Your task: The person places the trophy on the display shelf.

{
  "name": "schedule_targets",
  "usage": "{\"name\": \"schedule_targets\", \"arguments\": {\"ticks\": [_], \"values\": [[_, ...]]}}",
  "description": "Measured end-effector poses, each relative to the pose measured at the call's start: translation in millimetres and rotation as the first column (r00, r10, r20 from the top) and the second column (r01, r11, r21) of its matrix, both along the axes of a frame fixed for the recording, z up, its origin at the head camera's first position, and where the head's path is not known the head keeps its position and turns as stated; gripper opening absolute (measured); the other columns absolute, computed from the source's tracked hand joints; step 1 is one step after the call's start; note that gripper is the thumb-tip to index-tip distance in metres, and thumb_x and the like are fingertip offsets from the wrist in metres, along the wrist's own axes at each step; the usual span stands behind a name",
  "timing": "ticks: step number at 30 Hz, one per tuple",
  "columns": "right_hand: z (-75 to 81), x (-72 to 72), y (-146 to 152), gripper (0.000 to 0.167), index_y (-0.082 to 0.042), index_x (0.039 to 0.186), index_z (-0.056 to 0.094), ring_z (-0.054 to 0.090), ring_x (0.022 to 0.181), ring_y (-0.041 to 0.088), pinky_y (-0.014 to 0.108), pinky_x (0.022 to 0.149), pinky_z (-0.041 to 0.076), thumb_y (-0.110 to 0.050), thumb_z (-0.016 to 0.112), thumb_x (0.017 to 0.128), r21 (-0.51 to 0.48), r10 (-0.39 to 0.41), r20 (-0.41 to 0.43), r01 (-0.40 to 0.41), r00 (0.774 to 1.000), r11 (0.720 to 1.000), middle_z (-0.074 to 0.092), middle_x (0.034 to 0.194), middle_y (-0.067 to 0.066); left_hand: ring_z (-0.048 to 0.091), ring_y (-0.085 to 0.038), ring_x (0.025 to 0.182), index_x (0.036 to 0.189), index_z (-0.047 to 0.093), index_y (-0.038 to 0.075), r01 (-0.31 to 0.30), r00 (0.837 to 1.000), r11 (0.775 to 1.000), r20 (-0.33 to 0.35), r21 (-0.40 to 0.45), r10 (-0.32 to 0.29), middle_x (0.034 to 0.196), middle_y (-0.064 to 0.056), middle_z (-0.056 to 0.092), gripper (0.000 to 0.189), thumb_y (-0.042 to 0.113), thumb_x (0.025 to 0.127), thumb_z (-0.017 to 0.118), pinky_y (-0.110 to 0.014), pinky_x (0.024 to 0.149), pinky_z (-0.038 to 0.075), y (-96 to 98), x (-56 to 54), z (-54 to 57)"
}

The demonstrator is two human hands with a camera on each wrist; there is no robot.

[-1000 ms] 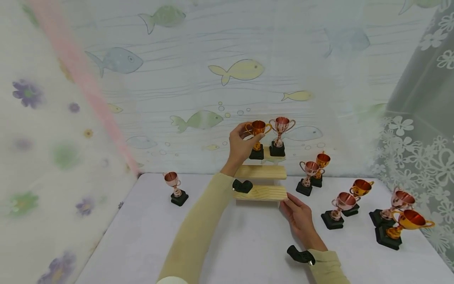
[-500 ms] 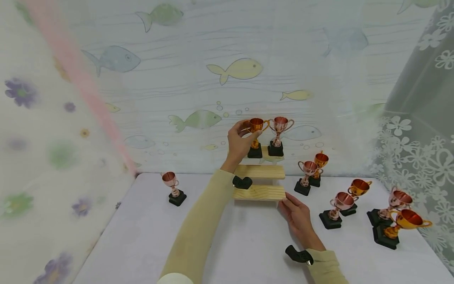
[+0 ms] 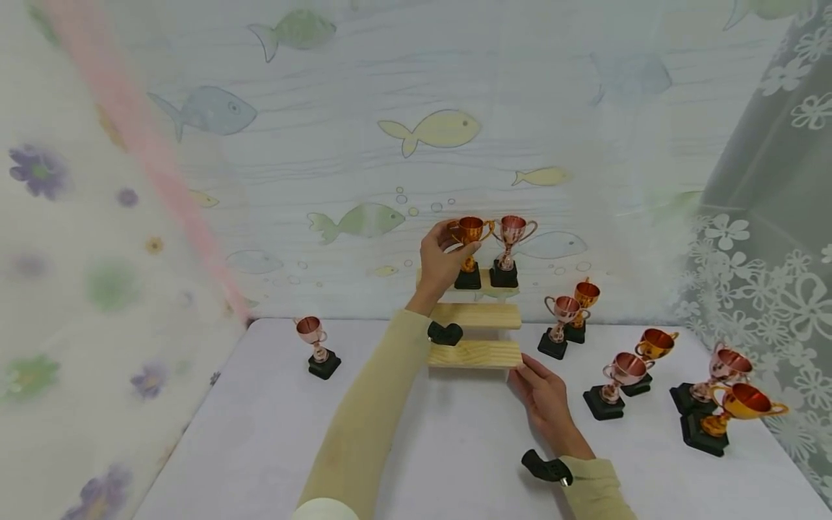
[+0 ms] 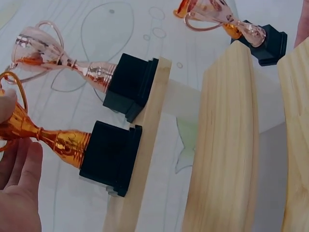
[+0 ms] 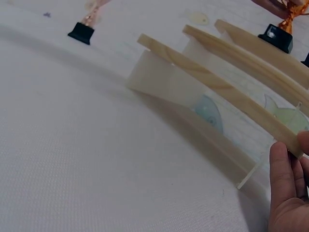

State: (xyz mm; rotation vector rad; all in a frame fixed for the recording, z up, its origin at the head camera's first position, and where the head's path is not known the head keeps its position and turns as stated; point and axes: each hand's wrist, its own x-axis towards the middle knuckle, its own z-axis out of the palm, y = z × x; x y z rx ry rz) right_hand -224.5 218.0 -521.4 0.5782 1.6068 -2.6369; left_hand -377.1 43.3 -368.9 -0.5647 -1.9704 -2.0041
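In the head view my left hand (image 3: 440,263) holds a gold trophy cup (image 3: 470,231) by its bowl, fingers behind and thumb in front. Its black base (image 4: 108,154) rests on the top step of a three-step wooden stand (image 3: 477,354), as the left wrist view shows. Right beside it on that step stands a rose-gold trophy cup (image 3: 512,230). My right hand (image 3: 547,397) grips the right end of the lowest step, with the thumb on top and fingers beneath in the right wrist view (image 5: 289,186).
A lone rose-gold trophy (image 3: 312,331) stands on the white table (image 3: 260,433) left of the stand. Several gold and rose-gold trophies, among them a gold one (image 3: 747,401), stand in pairs to the right. A fish-print curtain (image 3: 364,159) hangs behind.
The gold trophy has shifted slightly on the top step, with the left hand still around its bowl. The right hand keeps its hold on the lowest step.
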Motion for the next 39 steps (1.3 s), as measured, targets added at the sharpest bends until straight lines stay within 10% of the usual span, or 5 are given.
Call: {"name": "schedule_targets", "arguments": {"ticks": [8,24,39], "values": [[-0.2,-0.7,-1.3,0.054,0.0,0.158,0.03,0.065,0.102,-0.002,0.021,0.104,0.049,-0.004,0.048,0.107,0.018,0.015,0.015,-0.015,1.0,1.0,0.043,0.151,0.012,0.064,-0.035,0.11,0.125,0.06,-0.003,0.036,0.999,0.999,-0.002,-0.008,-0.036,0.12,-0.023,0.065,0.041,-0.001,0.088,0.077,-0.032,0.093,0.059,-4.2,-2.7,-9.4],[-3.5,0.4,0.2,0.051,0.004,0.154,0.035,0.068,0.099,0.0,0.021,0.1,0.052,-0.003,0.049,0.105,0.009,-0.013,-0.016,0.013,1.0,1.0,0.064,0.11,-0.008,0.066,-0.033,0.11,0.129,0.059,-0.002,-0.011,1.0,1.0,-0.014,-0.015,0.01,0.119,-0.022,0.065,0.045,0.001,0.088,0.077,-0.031,0.094,0.058,-1.5,-7.8,-13.5],[-3.7,-1.5,-0.6,0.052,0.002,0.155,0.035,0.067,0.101,-0.001,0.02,0.1,0.052,-0.005,0.05,0.106,0.036,-0.001,-0.009,0.001,1.0,0.999,0.06,0.125,-0.001,0.059,-0.041,0.119,0.146,0.046,-0.002,-0.024,0.997,0.989,0.063,-0.148,0.034,0.131,-0.028,0.059,0.058,0.002,0.091,0.067,-0.046,0.101,0.054,-56.4,39.0,-23.1]]}}
